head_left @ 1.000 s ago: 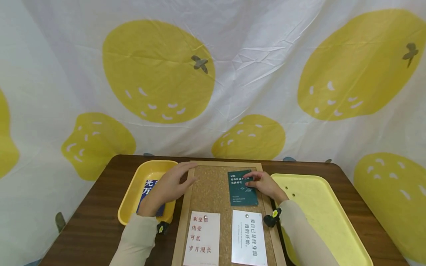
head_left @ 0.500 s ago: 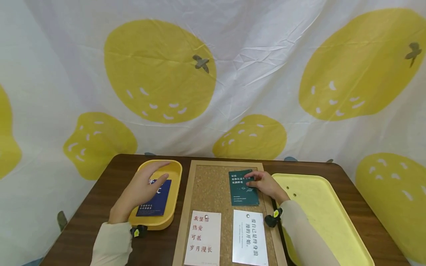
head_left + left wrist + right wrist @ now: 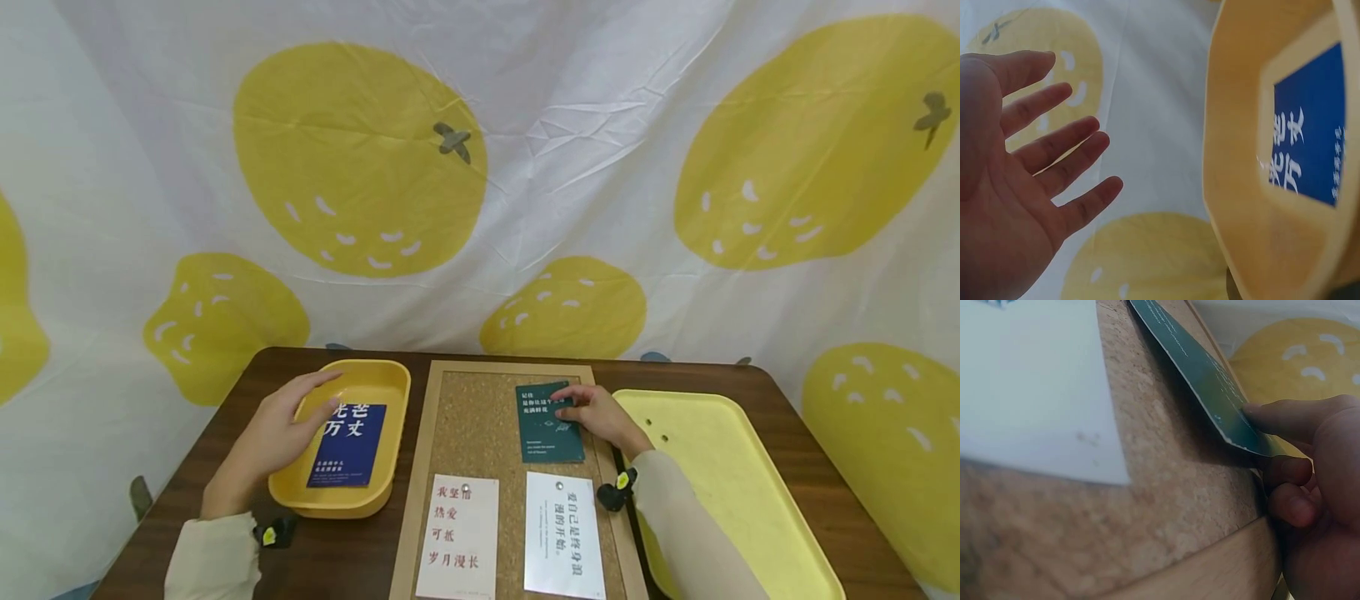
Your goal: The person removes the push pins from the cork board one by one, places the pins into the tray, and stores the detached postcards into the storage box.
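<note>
My right hand (image 3: 606,419) pinches a dark green card (image 3: 542,427) with white print by its right edge, over the upper right of a wood-framed corkboard (image 3: 472,425). In the right wrist view one finger lies on top of the green card (image 3: 1200,381) and others curl at its edge, which is lifted off the cork. My left hand (image 3: 272,433), fingers spread and holding nothing, hovers by the left rim of a deep yellow tray (image 3: 386,379). A blue card (image 3: 345,458) with large white characters lies in that tray. The left wrist view shows the left hand (image 3: 1029,162) with its palm bare.
A white card with red characters (image 3: 457,542) and a white card with dark characters (image 3: 562,542) are pinned low on the corkboard. On the right, a pale yellow tray (image 3: 727,475) holds two small pins (image 3: 657,429). A lemon-print curtain (image 3: 570,192) hangs behind the brown table (image 3: 202,483).
My left hand has moved left and down, from beside the corkboard across the deep yellow tray to its left rim, uncovering the blue card. My right hand and the green card stay in place.
</note>
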### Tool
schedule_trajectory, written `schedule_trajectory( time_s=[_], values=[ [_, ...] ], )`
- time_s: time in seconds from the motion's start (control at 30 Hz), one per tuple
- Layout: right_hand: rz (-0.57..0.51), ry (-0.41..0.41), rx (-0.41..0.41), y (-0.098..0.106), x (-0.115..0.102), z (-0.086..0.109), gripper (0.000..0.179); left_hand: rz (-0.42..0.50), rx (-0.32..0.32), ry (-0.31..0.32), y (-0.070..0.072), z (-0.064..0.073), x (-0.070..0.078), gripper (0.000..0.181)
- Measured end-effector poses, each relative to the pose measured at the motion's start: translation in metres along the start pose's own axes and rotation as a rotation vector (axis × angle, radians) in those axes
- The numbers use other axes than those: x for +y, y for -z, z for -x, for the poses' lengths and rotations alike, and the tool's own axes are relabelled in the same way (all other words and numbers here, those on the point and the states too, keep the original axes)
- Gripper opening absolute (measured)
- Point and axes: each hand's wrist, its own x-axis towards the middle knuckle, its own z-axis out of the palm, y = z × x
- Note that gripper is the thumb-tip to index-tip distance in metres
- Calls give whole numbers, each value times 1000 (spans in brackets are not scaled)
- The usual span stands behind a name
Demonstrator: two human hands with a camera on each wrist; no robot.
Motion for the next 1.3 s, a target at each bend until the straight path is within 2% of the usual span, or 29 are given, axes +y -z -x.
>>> schedule_trajectory(
  time_s=[0.2, 0.37, 0.93, 1.3],
  values=[
    [-2, -3, 4, 1, 0, -1, 23, 1, 24, 4, 7, 8, -12, 47],
    [-16, -16, -4, 1, -2, 0, 24, 16, 10, 49, 9, 13, -23, 53],
    [-24, -28, 5, 1, -1, 0, 24, 95, -37, 148, 2, 21, -56, 54],
    [-38, -21, -2, 1, -3, 2, 24, 166, -150, 321, -5, 23, -72, 68]
  ],
)
